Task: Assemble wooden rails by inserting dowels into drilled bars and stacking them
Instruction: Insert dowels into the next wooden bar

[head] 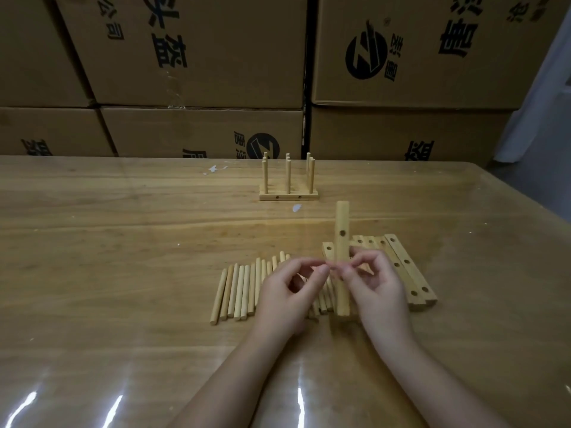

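Note:
My right hand (375,284) holds a drilled wooden bar (342,239) upright above the table, fingers curled round its middle. My left hand (290,291) sits just left of it, thumb and forefinger pinched together at the bar's side; whether they hold a dowel I cannot tell. Several loose dowels (238,291) lie in a row under and left of my left hand. Several drilled bars (404,267) lie side by side behind my right hand. Further back stand assembled rails (289,196), bars with upright dowels in them.
Stacked cardboard boxes (197,72) form a wall along the table's far edge. The wooden table (108,242) has a glossy cover with small white specks (296,207) near the assembled rails. The table's right edge runs diagonally at the far right.

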### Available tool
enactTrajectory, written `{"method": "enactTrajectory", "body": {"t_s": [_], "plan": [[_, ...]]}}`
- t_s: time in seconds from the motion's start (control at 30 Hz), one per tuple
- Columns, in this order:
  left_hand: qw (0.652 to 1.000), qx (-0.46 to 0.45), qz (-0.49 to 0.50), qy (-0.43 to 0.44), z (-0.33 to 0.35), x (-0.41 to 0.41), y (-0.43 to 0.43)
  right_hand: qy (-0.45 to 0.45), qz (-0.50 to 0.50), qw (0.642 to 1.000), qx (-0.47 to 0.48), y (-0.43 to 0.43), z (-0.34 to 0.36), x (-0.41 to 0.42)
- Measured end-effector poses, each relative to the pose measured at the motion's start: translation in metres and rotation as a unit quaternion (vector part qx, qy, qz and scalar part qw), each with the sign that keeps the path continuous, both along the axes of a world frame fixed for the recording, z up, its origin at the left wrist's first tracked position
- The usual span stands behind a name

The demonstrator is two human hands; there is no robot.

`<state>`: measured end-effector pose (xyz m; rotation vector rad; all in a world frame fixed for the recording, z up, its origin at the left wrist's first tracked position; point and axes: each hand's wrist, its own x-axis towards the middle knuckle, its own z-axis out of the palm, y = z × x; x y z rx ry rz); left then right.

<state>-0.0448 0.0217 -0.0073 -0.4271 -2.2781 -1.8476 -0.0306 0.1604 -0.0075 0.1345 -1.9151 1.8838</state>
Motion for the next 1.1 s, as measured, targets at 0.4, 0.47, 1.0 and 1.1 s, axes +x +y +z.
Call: {"method": "enactTrajectory", "body": {"t_s": [0.4, 0.47, 1.0, 1.1], "plan": [[0.985, 0.169, 0.014, -0.045, -0.004, -0.006, -0.005, 0.094, -0.029, 0.944, 0.316, 0.008, 0.0, -0.001], [0.974, 0.213, 0.052, -0.048, -0.004, -0.006, -0.006, 0.07, -0.032, 0.928, 0.366, 0.011, -0.001, -0.002], [0.978, 0.165, 0.116, -0.055, 0.0, -0.006, -0.003, 0.013, 0.086, 0.799, 0.595, 0.0, -0.007, -0.001], [0.979, 0.159, 0.113, -0.055, 0.0, -0.007, -0.002, 0.011, 0.091, 0.816, 0.571, 0.002, -0.004, 0.0]]}}
